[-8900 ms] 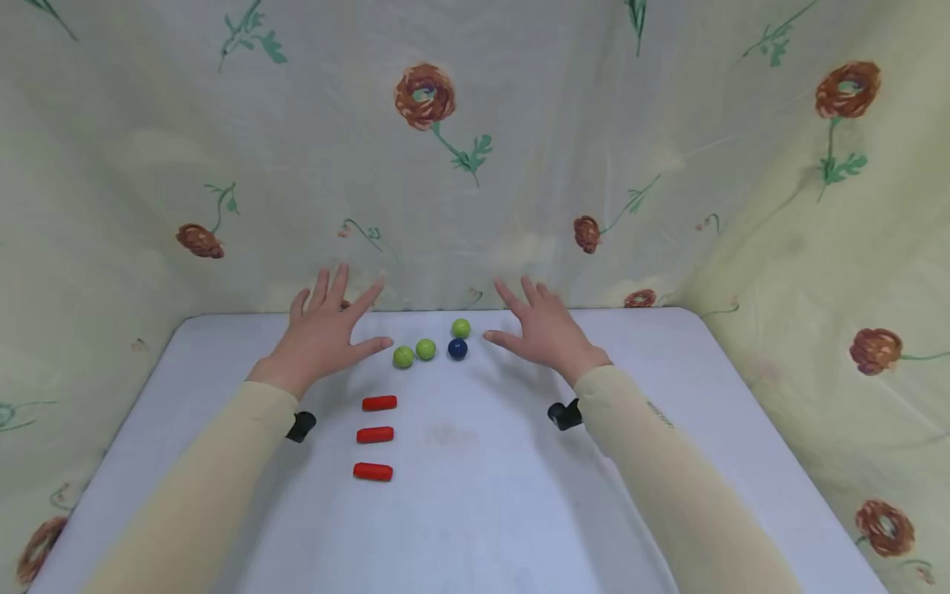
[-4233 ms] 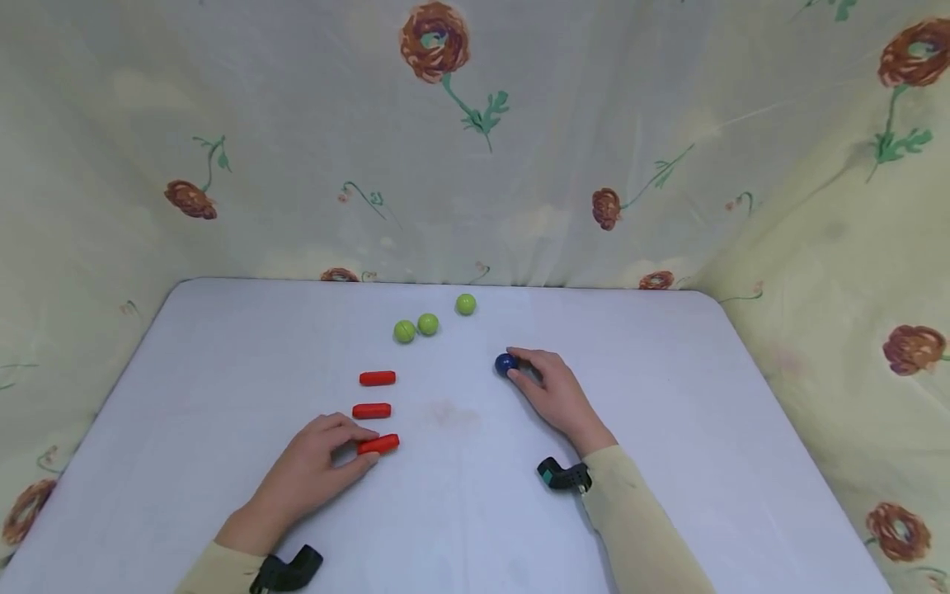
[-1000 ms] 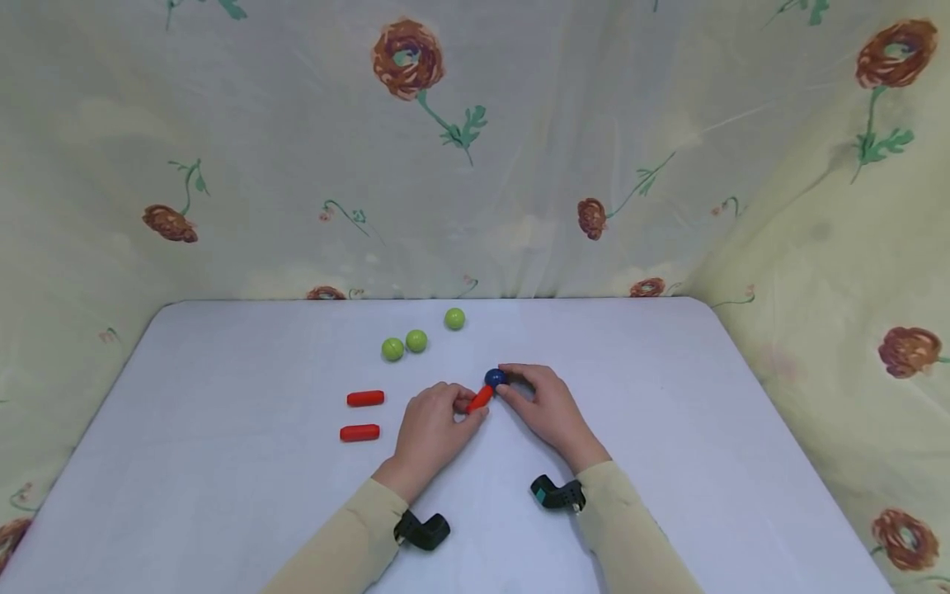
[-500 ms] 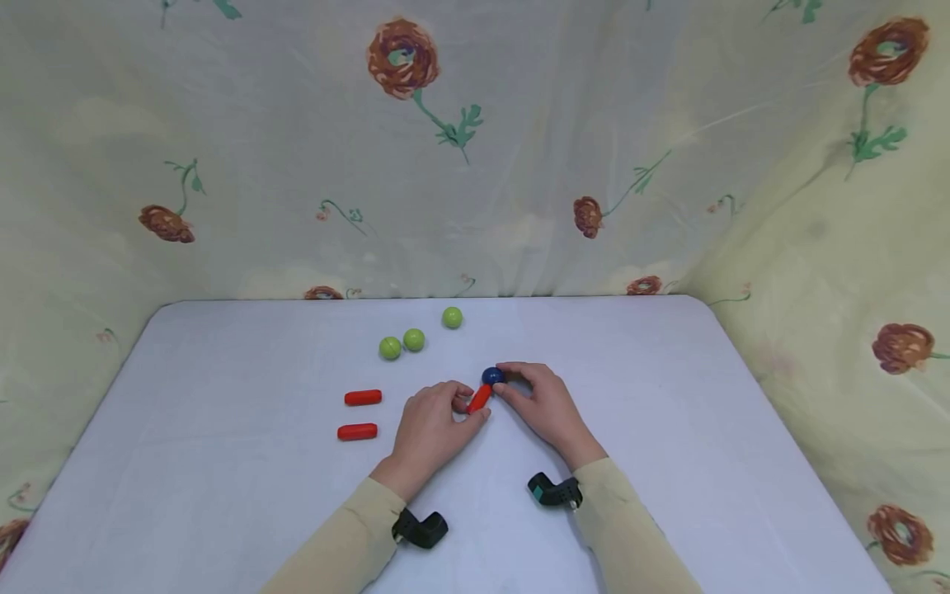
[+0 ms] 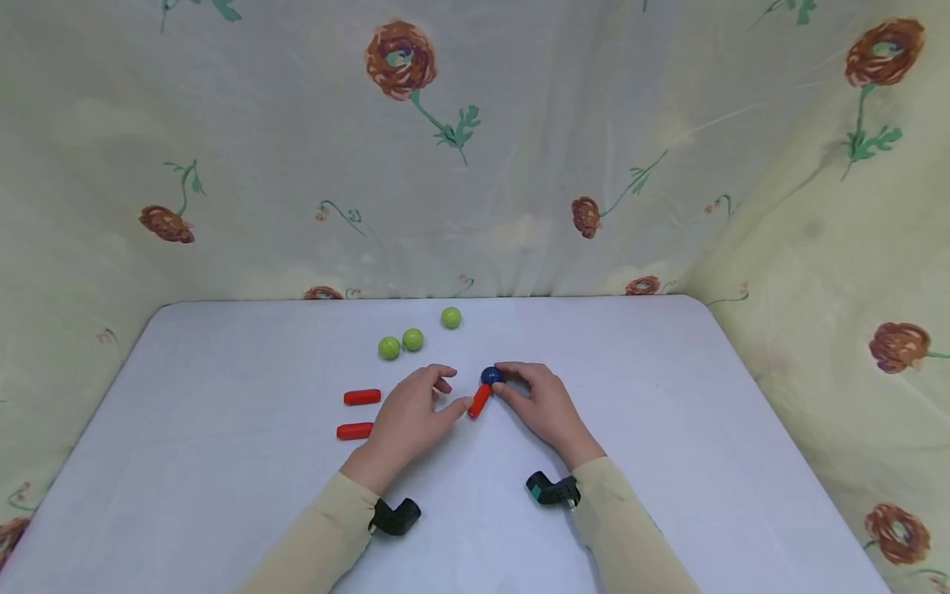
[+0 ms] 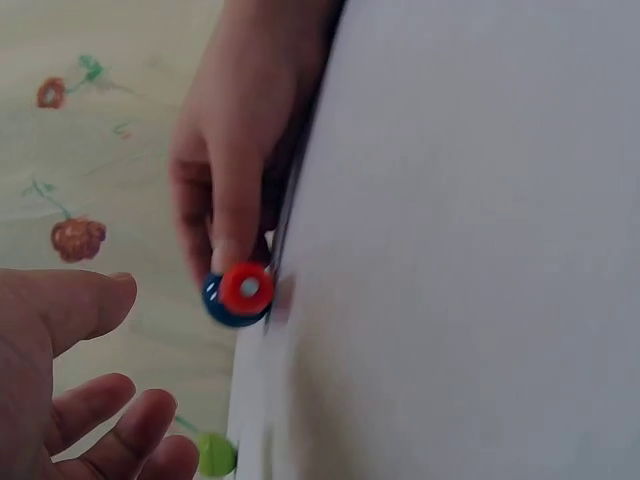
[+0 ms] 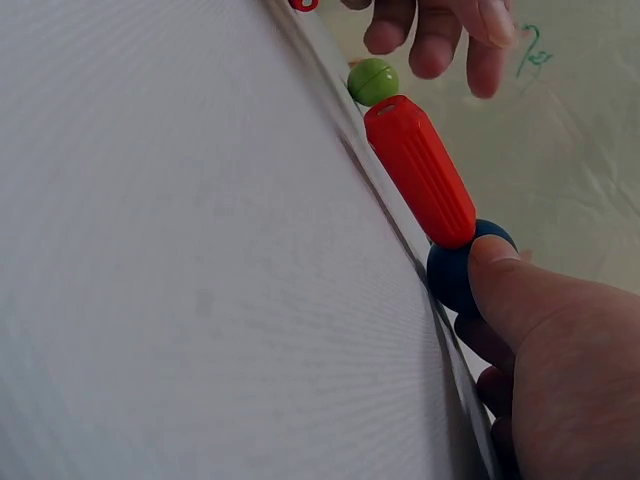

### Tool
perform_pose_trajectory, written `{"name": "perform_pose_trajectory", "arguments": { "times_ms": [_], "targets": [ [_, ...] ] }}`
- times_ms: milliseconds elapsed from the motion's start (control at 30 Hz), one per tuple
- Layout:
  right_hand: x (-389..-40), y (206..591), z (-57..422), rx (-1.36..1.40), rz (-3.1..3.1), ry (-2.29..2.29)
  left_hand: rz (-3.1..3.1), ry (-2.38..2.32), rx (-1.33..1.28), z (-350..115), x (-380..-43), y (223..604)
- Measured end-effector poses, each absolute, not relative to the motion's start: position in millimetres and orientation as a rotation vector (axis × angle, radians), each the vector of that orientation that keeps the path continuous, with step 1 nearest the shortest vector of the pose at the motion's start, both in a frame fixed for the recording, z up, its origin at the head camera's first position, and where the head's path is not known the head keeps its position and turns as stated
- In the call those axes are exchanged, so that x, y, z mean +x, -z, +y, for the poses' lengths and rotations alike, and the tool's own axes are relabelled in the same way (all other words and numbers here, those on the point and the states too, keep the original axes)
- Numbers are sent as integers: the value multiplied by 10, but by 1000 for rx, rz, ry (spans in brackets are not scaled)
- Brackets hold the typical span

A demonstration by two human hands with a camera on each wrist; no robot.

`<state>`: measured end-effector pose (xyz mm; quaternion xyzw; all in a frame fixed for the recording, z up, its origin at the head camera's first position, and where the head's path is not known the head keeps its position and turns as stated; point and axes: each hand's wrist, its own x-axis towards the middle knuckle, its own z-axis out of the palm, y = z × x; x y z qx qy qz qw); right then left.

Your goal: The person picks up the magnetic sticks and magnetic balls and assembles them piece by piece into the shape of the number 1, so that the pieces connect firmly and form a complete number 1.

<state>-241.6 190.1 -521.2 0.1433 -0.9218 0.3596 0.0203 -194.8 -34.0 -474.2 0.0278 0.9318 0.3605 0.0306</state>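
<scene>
My right hand [image 5: 547, 410] pinches a shiny dark blue ball [image 5: 491, 375] between thumb and fingers. A short red ribbed rod [image 5: 480, 401] has one end against the ball and points toward the near left. In the left wrist view, the free end of the red rod [image 6: 248, 288] shows a small silver spot. My left hand [image 5: 408, 421] is just left of the rod, its fingers apart and relaxed, with a gap between them and the rod in the right wrist view. Part of the blue ball [image 7: 455, 275] is hidden by my right thumb.
Two more red rods, one farther back [image 5: 362, 397] and one nearer [image 5: 355, 431], lie left of my left hand. Three green balls, at left [image 5: 389, 347], middle [image 5: 413, 339] and right [image 5: 451, 318], sit toward the back of the white table [image 5: 223, 462]. A flowered curtain [image 5: 519, 124] hangs behind.
My left hand brought a red rod from the left to the blue ball, then let go and drew back left. Earlier, my right hand took the blue ball from beside the green ones.
</scene>
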Motion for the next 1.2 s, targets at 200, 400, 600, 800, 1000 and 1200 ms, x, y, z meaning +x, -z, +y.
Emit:
{"name": "perform_pose_trajectory", "arguments": {
  "times_ms": [200,400,600,800,1000,1200],
  "targets": [
    [-2429,5225,1905,450,-2867,-1105,2893,-1123,1,-525,-2003,4597],
    [-2425,5228,1909,440,-2866,-1109,2894,-1155,-15,-714,-2060,4568],
    [-2421,5226,1915,438,-2871,-1117,2913,-1164,35,-911,-2127,4610],
    [-2414,5223,1911,429,-2876,-1128,2913,-1121,-8,-1116,-2231,4629],
    [-2408,5224,1920,418,-2876,-1123,2904,-1027,-49,-1276,-2373,4650],
    [-2416,5210,1915,445,-2863,-1143,2855,-1024,-100,-1349,-2478,4688]
  ]
}}
